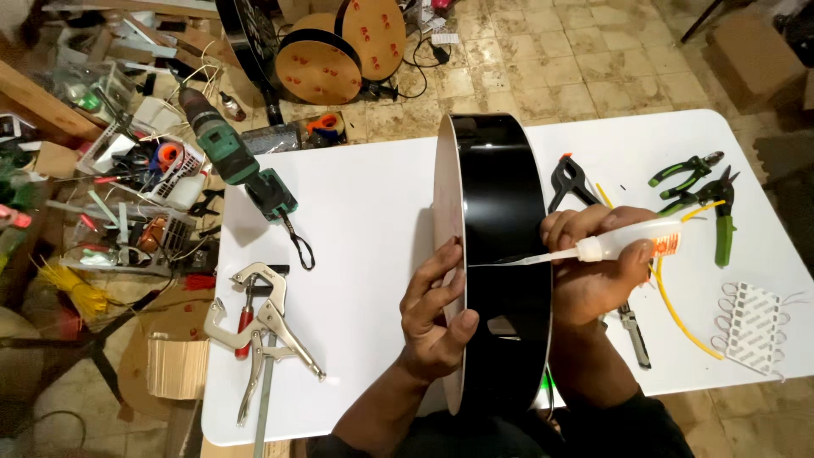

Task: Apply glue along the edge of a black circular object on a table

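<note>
Left hand [434,315] clamps the pale edge of a black round drum-shaped housing [502,246], standing upright on the white table [365,220]. Right hand [593,263] wraps a glue bottle [623,245], nozzle touching the black band just beside the left fingers. Locking pliers [267,326] lie well left.

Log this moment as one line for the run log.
left hand: grips rim of black round housing | right hand: holds glue bottle, nozzle on band | housing on edge on white table
</note>
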